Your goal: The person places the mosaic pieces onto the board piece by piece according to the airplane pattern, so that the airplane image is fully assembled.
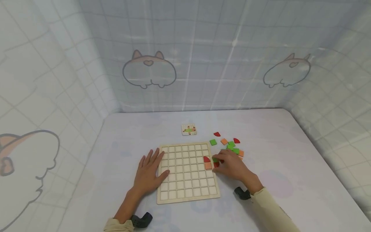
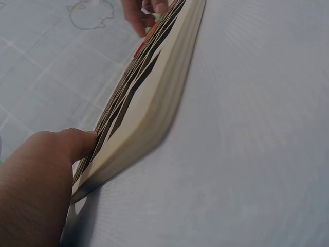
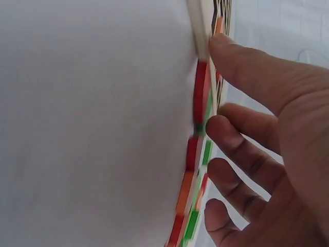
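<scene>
A square wooden grid board (image 1: 188,200) lies flat on the table. A red quarter-circle tile (image 1: 206,159) and an orange square tile (image 1: 208,166) sit in neighbouring cells near its right edge. My left hand (image 1: 147,176) rests over the board's left edge with fingers spread, its thumb (image 2: 79,142) on the grid. At the right edge is my right hand (image 1: 234,165), thumb at the rim and fingers bent loosely apart, with no tile showing between them. A green tile (image 1: 215,159) and a red tile (image 1: 216,164) lie right by these fingers, partly covered.
Several loose green, orange and red tiles, among them an orange tile (image 1: 224,141) and a red quarter-circle (image 1: 236,140), lie beyond my right hand. A small pattern card (image 1: 189,129) lies behind the board. Patterned cloth walls (image 1: 203,80) enclose the white table (image 1: 139,129).
</scene>
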The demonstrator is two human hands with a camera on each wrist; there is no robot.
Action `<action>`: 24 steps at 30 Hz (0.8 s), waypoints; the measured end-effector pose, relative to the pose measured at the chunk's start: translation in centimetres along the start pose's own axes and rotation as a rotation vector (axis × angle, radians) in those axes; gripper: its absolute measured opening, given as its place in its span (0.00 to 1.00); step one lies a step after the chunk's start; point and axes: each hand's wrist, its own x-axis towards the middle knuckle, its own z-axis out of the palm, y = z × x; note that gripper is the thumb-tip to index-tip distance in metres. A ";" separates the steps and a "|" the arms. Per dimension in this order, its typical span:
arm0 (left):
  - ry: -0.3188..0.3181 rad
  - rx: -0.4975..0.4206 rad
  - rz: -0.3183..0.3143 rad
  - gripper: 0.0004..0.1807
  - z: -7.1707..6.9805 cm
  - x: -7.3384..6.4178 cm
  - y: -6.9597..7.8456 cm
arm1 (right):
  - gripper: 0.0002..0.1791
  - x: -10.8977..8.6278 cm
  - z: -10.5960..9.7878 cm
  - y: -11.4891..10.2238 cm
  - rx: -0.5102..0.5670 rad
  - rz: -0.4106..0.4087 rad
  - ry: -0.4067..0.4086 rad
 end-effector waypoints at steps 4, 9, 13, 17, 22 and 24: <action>0.007 -0.006 0.001 0.44 -0.1 -0.1 0.0 | 0.19 -0.7 -0.3 0.7 -0.054 0.023 -0.015; 0.004 -0.001 -0.002 0.44 0.0 0.0 0.0 | 0.14 -1.1 -0.3 1.3 -0.042 -0.045 0.013; -0.001 0.001 -0.006 0.44 -0.2 0.0 0.0 | 0.14 -0.8 -0.1 1.2 -0.042 -0.098 0.032; -0.002 -0.009 -0.007 0.44 -0.3 0.0 0.1 | 0.13 -0.6 -0.1 0.8 -0.044 -0.095 0.016; -0.001 -0.002 -0.009 0.44 -0.2 0.1 0.2 | 0.10 -0.6 -0.5 0.6 -0.019 -0.079 -0.046; 0.001 -0.002 -0.008 0.44 -0.1 0.1 0.2 | 0.11 -0.6 -0.6 0.7 -0.007 -0.071 -0.072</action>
